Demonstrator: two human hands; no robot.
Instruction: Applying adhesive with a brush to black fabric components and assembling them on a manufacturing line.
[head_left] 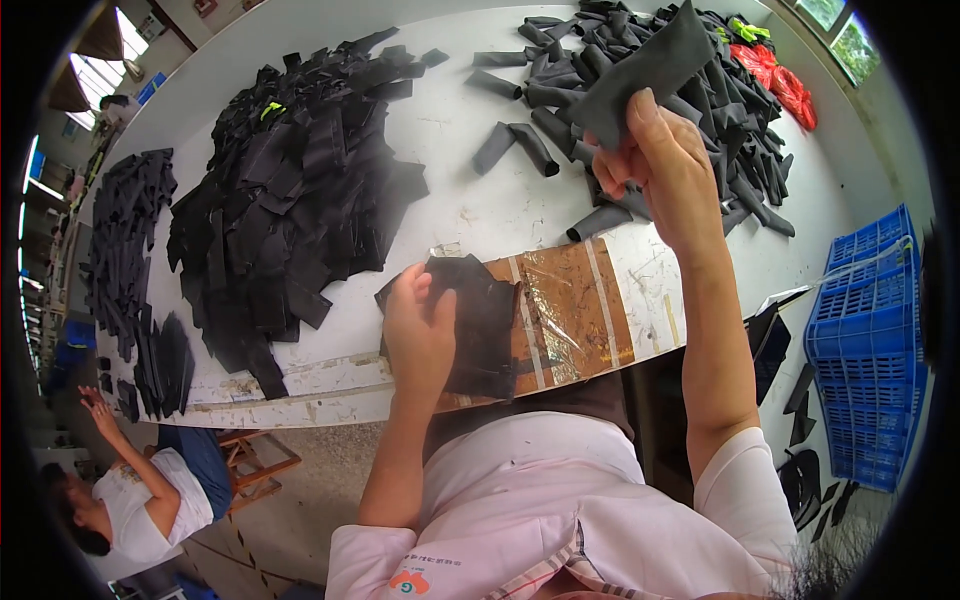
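Observation:
My right hand [662, 165] is raised at the right, closed on a dark grey fabric piece [650, 72] between thumb and fingers. Behind and below it lies a heap of dark grey rolled fabric tubes [745, 150]. Close to my body, my left hand [420, 330] hovers over or rests on flat black fabric pieces [480, 320]; contact is unclear. Its fingers are loosely bent, with the thumb apart, and nothing shows in them. The black pieces partly cover a brown board [570, 310] with clear tape at the table edge.
A big pile of flat black pieces [290, 200] spreads left of centre on the white table [440, 140]. Narrower strips [125, 240] lie farther left. Red plastic bags [780, 80] sit at the back right. Blue crates [865, 350] stand at right. Another person [150, 490] sits at lower left.

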